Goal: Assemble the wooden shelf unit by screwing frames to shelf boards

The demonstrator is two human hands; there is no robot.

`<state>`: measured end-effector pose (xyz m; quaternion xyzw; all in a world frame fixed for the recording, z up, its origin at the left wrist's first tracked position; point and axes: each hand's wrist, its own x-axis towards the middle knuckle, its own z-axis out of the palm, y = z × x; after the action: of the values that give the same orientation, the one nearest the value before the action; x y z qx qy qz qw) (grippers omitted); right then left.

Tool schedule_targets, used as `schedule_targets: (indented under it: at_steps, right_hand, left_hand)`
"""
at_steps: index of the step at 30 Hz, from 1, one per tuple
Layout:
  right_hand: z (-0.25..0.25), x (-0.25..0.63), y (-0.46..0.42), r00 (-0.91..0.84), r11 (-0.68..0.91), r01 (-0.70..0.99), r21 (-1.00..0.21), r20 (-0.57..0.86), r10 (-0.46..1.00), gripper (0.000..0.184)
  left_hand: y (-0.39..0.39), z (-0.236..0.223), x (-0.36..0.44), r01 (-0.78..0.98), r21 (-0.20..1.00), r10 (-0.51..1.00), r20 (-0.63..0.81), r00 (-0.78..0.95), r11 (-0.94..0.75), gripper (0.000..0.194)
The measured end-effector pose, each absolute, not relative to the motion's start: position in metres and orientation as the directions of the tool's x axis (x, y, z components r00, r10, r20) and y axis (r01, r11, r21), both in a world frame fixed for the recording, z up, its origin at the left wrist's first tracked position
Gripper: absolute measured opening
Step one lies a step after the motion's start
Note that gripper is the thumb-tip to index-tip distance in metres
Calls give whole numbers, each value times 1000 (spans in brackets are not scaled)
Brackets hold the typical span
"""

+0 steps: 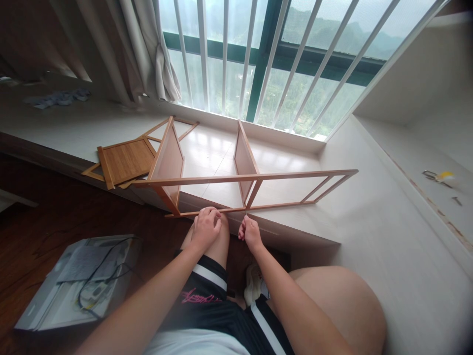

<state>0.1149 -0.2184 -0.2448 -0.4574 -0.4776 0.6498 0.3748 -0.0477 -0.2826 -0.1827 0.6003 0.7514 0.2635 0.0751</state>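
A wooden shelf frame [199, 180] with two upright panels lies on its side on the pale window ledge, its rails along the front edge. My left hand [207, 228] lies on my knee, fingers slightly apart, close to the frame's lower rail; it holds nothing I can see. Just below the joint of that rail and the middle panel [246, 160], my right hand [250, 232] is closed in a pinch. A thin bit shows above its fingertips, too small to name, pointing at the joint.
Loose wooden panels and strips [127, 160] lie stacked left of the frame. A white box [40, 308] with papers and cables stands on the dark floor at the lower left. A yellow-handled tool [445, 176] lies on the right-hand shelf. White bars [225, 54] cross the window.
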Motion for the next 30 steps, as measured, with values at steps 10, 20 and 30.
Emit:
schedule_targets:
  at_steps: [10, 20, 30]
  right_hand:
    - [-228, 122, -233, -394, 64, 415, -907, -116, 912, 38]
    - [-208, 130, -232, -458, 384, 428, -818, 170, 873, 40]
    - [-210, 195, -168, -124, 434, 719, -543, 515, 848, 47]
  left_hand:
    - [-282, -182, -47, 858, 490, 940, 193, -280, 155, 11]
    - [-284, -176, -54, 830, 540, 937, 200, -285, 137, 9]
    - [-288, -177, -61, 803, 568, 938, 148, -315, 180, 11]
